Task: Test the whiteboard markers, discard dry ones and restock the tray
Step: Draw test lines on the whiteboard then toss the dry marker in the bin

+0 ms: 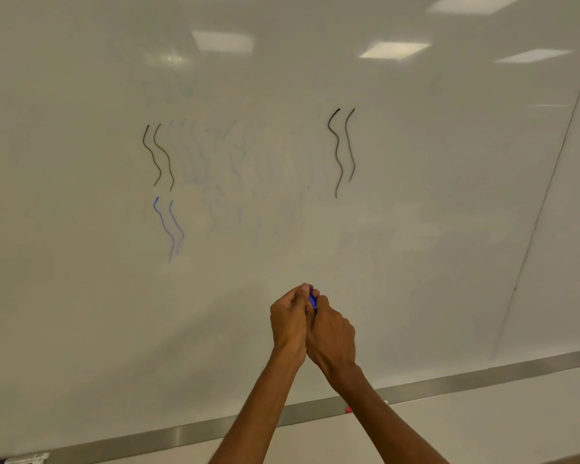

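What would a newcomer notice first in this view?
The left hand and right hand meet low at centre, both gripping a blue marker in front of the whiteboard. Above them are wavy test lines: left black strokes, right black strokes, and blue strokes below the left ones.

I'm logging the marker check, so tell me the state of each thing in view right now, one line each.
blue marker, gripped between both hands, cap state hidden.
left hand, curled round the blue marker.
right hand, curled round the blue marker.
black lines, two pairs, dark and solid.
blue lines, one pair, fading toward the bottom.
red-ended marker, lying in the tray, mostly hidden.
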Demonstrator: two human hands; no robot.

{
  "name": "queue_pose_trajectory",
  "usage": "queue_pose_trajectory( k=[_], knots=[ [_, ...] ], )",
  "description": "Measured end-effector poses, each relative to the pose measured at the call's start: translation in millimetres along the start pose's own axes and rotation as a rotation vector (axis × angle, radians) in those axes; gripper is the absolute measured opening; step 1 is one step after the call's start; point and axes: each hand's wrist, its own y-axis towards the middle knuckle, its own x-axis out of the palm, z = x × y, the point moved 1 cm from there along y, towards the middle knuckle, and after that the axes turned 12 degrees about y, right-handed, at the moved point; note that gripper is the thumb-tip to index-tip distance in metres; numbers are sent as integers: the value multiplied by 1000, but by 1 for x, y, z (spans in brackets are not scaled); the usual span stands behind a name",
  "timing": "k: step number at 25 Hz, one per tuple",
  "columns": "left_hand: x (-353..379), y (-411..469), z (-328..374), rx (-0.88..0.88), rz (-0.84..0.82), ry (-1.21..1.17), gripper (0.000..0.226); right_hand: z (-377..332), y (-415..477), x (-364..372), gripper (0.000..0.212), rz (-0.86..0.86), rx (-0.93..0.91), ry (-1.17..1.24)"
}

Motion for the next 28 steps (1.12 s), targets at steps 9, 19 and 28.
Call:
queue_pose_trajectory(
  k=[9,19,28],
  knots=[
    [52,16,63,208,1,-78,18,-8,46,-55,32,76,-43,60],
    [44,67,130,608,253,228,27,2,98,-105,43,150,-114,922],
    [63,139,194,1063,334,668,57,-6,138,-154,40,-34,-35,1864]
  ],
)
